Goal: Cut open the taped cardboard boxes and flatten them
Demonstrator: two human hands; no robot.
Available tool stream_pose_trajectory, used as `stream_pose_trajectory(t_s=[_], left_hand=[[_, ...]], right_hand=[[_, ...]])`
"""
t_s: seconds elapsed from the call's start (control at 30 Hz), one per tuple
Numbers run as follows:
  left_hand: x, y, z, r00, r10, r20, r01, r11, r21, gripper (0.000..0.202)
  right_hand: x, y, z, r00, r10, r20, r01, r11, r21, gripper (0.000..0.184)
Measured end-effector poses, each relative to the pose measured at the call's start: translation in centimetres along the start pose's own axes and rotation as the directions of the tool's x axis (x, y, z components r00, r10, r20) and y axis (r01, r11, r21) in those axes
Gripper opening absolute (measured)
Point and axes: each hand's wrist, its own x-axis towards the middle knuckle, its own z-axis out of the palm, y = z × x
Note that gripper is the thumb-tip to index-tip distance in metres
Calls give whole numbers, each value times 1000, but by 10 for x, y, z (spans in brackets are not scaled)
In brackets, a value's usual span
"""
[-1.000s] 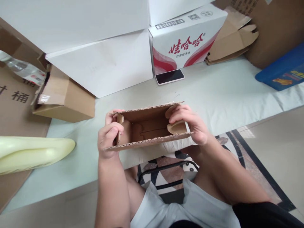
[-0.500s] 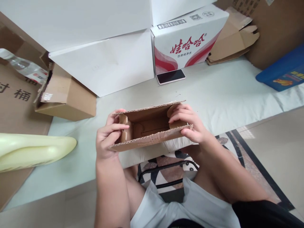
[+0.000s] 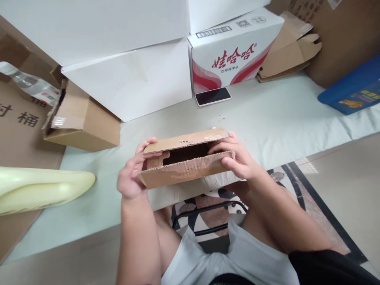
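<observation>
A small brown cardboard box (image 3: 187, 170) lies at the front edge of the covered table, its long flaps leaning inward over a dark, narrow gap. Around its left end my left hand (image 3: 132, 174) is closed, with a finger over the folded short flap (image 3: 156, 161). My right hand (image 3: 234, 156) grips the right end, fingers reaching into the gap and thumb on the near flap. The inside of the box is mostly hidden in shadow.
Behind the box lies a phone (image 3: 213, 96) before a white and red carton (image 3: 231, 59). White boxes (image 3: 133, 79) and an open brown box (image 3: 89, 114) stand left of it. A pale yellow object (image 3: 44, 190) is at far left, a blue container (image 3: 353, 87) at right.
Both long flaps have swung inward, narrowing the opening of the box. The short end flaps now lie folded in under my fingers, as far as the left one shows.
</observation>
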Motion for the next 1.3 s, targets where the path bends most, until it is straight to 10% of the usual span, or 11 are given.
stream_pose_trajectory(t_s=[0.17,0.43,0.73,1.0,1.3], left_hand=[[0,-8,1,982,176,71,-175,984,-11,71],[2,-12,-14,948,269,173,-312,897,315,18],[-1,-10,-9,893,431,129,-449,875,182,42],[-5,6,-9,909,169,380,-365,762,535,48],[-8,8,-6,964,76,256,-205,823,530,29]], right_hand=[[0,-1,1,1000,-4,-16,4,1000,-22,30],[-9,11,22,880,162,-446,-185,983,-7,69],[-4,8,20,913,185,-363,-167,983,80,12],[-4,9,21,914,198,-355,-164,979,122,13],[-5,11,24,900,248,-359,-166,955,245,12]])
